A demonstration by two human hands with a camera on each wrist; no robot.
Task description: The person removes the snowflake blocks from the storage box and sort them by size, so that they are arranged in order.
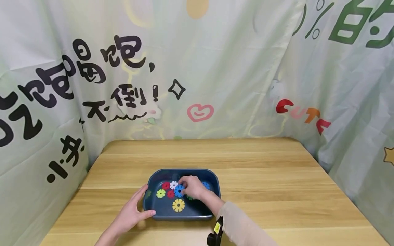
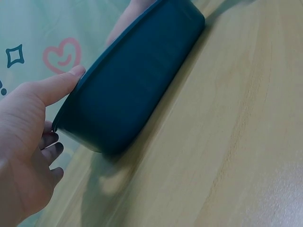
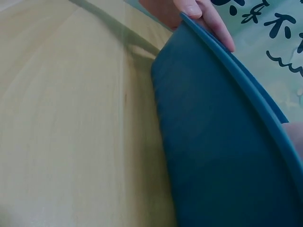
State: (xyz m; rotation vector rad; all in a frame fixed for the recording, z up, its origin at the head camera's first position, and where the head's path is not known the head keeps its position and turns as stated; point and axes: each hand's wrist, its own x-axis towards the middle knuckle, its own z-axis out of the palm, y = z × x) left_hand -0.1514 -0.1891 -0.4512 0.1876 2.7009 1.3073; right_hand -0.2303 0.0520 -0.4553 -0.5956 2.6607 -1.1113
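Discs [image 1: 170, 194] lie in tray [image 1: 181, 218], mostly at 9 o'clock of right hand [image 1: 194, 187]; likely light, stiff; pinch edges. Its fingers meet blue disc [image 1: 176, 192], grip undetermined; left hand [image 1: 130, 211] braces tray, fingers spread.

I'm remotely viewing a dark blue tray [image 1: 181, 217], discs [image 1: 176, 205] showing red, white, blue, yellow and lime, a beige sleeve [image 1: 243, 225], tan grain streaking the table [image 1: 261, 194].

Left hand [image 1: 132, 209]: I see its thumb stretched well away from the fingers.
Left wrist [image 1: 114, 229]: bare, slanting up and inward.
Right hand [image 1: 194, 187]: I have it back uppermost, fingers bent, thumb near forefinger.
Right forearm [image 1: 244, 226]: sleeved, slanting up and leftward.
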